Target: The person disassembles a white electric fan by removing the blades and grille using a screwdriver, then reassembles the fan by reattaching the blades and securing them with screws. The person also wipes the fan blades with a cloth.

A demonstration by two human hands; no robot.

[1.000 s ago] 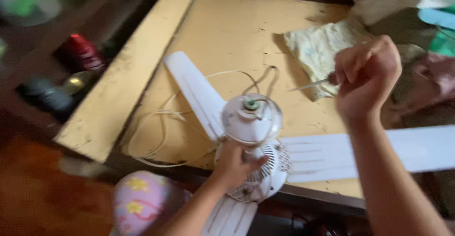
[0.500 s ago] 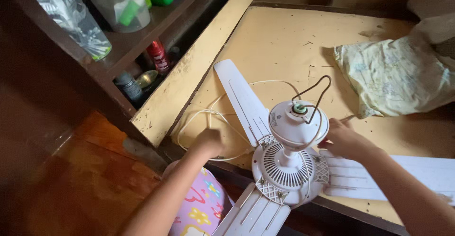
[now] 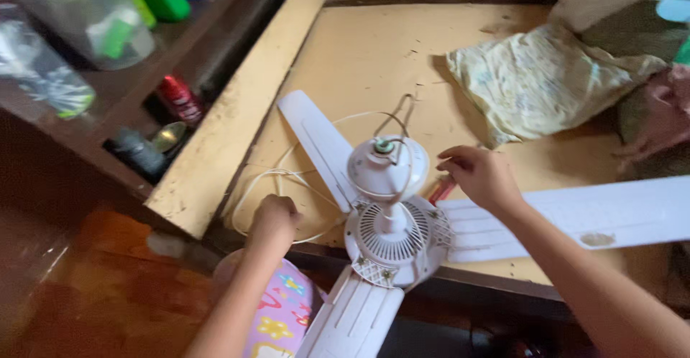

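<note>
A white ceiling fan [image 3: 392, 221] lies on a yellow wooden platform [image 3: 359, 63], its motor housing over the front edge and its blades spread out. My right hand [image 3: 481, 177] rests at the root of the right blade [image 3: 596, 210], fingers curled on a red-handled tool [image 3: 441, 190]. My left hand [image 3: 273, 218] is a closed fist on the platform's front edge, left of the motor. It sits beside the looping white cord [image 3: 287, 175]; I cannot tell whether it grips the cord.
A crumpled pale cloth [image 3: 539, 77] lies at the back right of the platform. A dark wooden shelf [image 3: 108, 113] on the left holds a clear plastic container [image 3: 93, 20], a red bottle [image 3: 180, 99] and small dark items. Patterned pink fabric [image 3: 280, 315] is below.
My right hand came down from a raised position to the fan's right blade. My left hand left the motor housing and moved left to the cord.
</note>
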